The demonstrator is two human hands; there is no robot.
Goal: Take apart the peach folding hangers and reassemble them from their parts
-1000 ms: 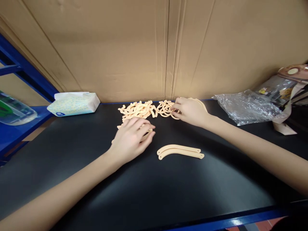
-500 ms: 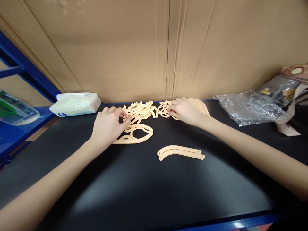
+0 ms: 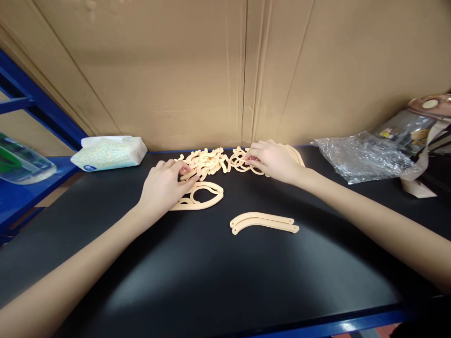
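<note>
My left hand [image 3: 164,183] pinches a small beige plastic piece [image 3: 188,175] between thumb and fingers, at the front left of a heap of small curved pieces [image 3: 207,159]. Just below that hand lies a flat beige folding hanger [image 3: 207,203], its left end hidden by the hand. My right hand [image 3: 271,160] has its fingers curled down over a group of ring-shaped pieces [image 3: 239,164]; what they grip is hidden. Behind it, a stack of long curved arms [image 3: 295,154] is partly covered. Two matching curved hanger arms [image 3: 264,220] lie side by side nearer me.
A tissue pack [image 3: 109,153] sits at the back left, beside a blue metal frame [image 3: 42,98] and a clear plastic container [image 3: 24,162]. Crumpled clear plastic [image 3: 362,157] and a strapped clear bottle [image 3: 408,126] stand at right. Cardboard [image 3: 169,75] walls the black table's [image 3: 218,277] back.
My left hand has shifted slightly right, and a small piece now shows between its thumb and fingers. My right hand has barely moved over the ring-shaped pieces.
</note>
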